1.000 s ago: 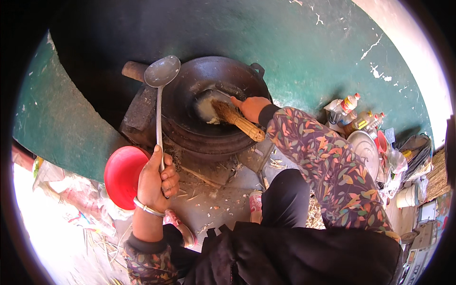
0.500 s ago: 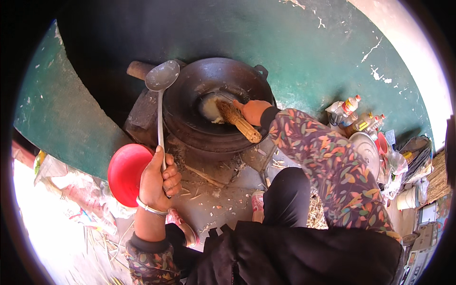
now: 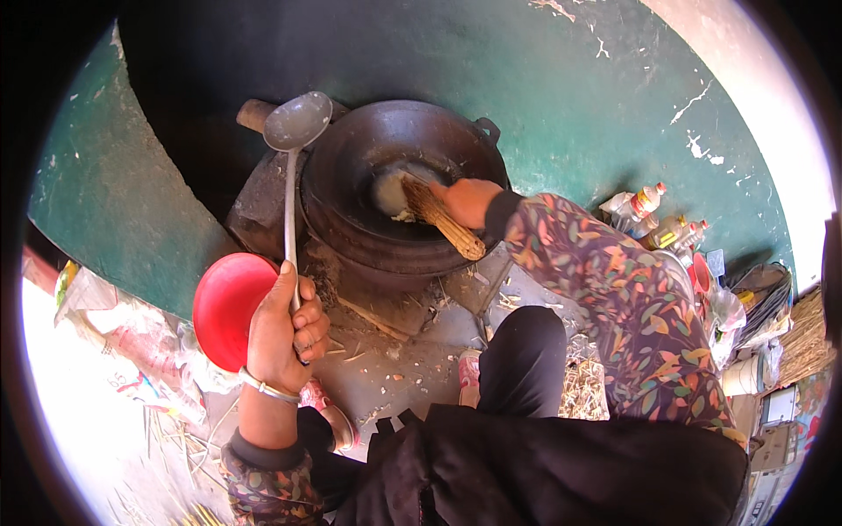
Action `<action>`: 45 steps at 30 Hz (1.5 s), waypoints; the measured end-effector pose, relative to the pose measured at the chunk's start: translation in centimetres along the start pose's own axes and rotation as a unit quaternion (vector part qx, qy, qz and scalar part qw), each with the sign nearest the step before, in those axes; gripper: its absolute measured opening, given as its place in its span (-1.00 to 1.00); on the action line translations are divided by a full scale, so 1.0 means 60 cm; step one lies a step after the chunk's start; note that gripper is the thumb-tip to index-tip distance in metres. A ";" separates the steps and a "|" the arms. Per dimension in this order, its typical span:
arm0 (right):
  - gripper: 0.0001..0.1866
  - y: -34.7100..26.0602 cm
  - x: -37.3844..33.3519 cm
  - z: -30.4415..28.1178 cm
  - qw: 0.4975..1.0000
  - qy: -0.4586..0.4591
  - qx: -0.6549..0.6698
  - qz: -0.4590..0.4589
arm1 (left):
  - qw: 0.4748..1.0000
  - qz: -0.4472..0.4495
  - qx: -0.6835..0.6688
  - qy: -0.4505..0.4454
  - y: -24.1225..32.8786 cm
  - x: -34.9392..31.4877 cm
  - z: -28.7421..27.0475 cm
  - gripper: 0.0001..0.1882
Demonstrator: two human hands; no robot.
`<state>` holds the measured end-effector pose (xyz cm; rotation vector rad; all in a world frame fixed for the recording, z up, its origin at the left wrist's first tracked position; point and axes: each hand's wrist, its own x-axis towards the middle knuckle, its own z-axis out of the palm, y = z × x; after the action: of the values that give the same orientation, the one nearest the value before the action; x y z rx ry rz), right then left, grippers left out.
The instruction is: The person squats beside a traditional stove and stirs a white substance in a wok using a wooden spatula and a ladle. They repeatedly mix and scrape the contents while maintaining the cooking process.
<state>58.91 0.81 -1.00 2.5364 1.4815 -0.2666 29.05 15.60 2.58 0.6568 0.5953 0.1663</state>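
Note:
My left hand (image 3: 285, 323) is wrapped round the long handle of a metal ladle (image 3: 298, 121), whose bowl is raised beside the left rim of a big dark wok (image 3: 346, 167). With my right hand (image 3: 469, 202) I grip a bundled straw brush (image 3: 443, 221) inside the wok. Its bristle end is down by a small pool of whitish liquid (image 3: 390, 195) at the wok's bottom. Part of the brush is hidden behind my fingers. A red bowl (image 3: 230, 307) lies just left of my left hand, partly covered by it.
A green wall (image 3: 561, 114) with peeling paint rises behind the wok. Bottles (image 3: 645, 200) and bags stand along it at right. Plastic sacks (image 3: 132, 342) lie at left. Straw bits are scattered over the floor (image 3: 395, 368), around my feet.
The straw brush has shifted slightly in the wok with my right hand. My left hand and the ladle have moved a little to the left; the ladle's bowl is slightly higher.

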 end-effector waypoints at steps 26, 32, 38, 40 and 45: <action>-0.56 -0.032 0.074 0.001 0.995 0.013 0.088 0.044 | 0.998 -0.006 -0.009 -0.055 0.004 0.007 -0.010 -0.63; -0.38 -0.057 0.059 -0.012 0.994 -0.030 0.101 0.015 | 0.998 0.011 -0.014 -0.054 0.011 -0.005 -0.019 -0.63; -0.30 -0.065 0.076 -0.019 0.975 -0.052 0.198 0.089 | 0.999 0.006 -0.034 -0.032 0.010 0.002 -0.007 -0.64; -0.31 -0.077 0.055 -0.004 0.987 -0.014 0.155 0.050 | 0.998 -0.004 -0.022 -0.057 0.009 -0.004 -0.016 -0.63; -0.55 -0.070 0.092 -0.006 0.979 -0.035 0.180 0.083 | 0.998 0.012 -0.015 -0.055 0.008 0.000 -0.015 -0.63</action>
<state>57.95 7.55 -2.34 2.8735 1.2834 -0.6446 28.57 16.43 2.30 0.6409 0.4793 0.1607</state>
